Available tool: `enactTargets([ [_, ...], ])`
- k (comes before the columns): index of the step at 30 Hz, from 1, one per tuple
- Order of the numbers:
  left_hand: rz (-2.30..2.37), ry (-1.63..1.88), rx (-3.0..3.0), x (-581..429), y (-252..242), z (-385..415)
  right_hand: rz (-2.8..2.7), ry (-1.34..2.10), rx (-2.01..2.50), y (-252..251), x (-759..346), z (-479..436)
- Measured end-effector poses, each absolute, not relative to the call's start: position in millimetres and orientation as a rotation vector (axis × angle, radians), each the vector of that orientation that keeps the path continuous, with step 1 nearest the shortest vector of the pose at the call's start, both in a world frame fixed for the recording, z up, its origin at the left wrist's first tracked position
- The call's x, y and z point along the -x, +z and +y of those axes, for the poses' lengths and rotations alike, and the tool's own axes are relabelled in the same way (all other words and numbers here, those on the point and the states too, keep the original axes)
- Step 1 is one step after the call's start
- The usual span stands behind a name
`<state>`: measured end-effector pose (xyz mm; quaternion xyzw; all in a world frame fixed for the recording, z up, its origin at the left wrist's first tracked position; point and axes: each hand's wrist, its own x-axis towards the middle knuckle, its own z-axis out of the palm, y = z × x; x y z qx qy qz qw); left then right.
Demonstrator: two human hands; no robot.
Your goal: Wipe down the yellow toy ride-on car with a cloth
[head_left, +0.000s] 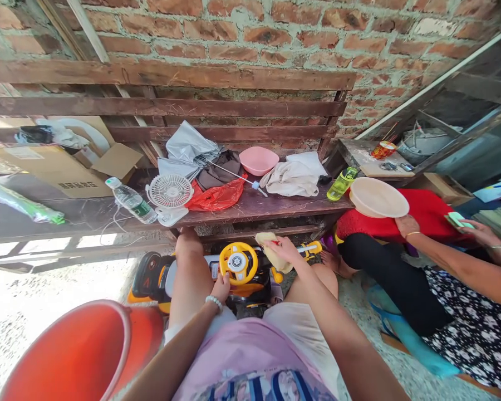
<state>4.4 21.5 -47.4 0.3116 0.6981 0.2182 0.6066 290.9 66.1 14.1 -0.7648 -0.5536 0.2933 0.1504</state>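
Yellow-and-black plastic toy ride-on car point(242, 278) stands on the floor just in front of the dark wooden table point(275, 206), between the person's knees. The right hand point(286, 249) has its grip clamped on a pale yellow cloth point(275, 260), held against the car. The left hand point(221, 287) touches the car's body; whether its grip is closed cannot be told. On the table lie a small white fan point(170, 192) and a pink bowl point(258, 160).

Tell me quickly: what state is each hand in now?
Left hand: on the toy car, grip cannot be told.
Right hand: closed on a cloth.
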Motion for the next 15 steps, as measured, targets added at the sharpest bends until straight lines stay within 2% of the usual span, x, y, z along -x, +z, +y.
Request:
enactTargets([
  [7,1.621,0.526,-0.759,-4.3,-55.1,20.2,-2.061,1.081,1.926,25.1,-303.2,55.6],
  [15,1.612,0.538,-0.792,0.5,-69.5,22.1,-2.218,0.780,2.053,29.7,-279.0,77.0],
])
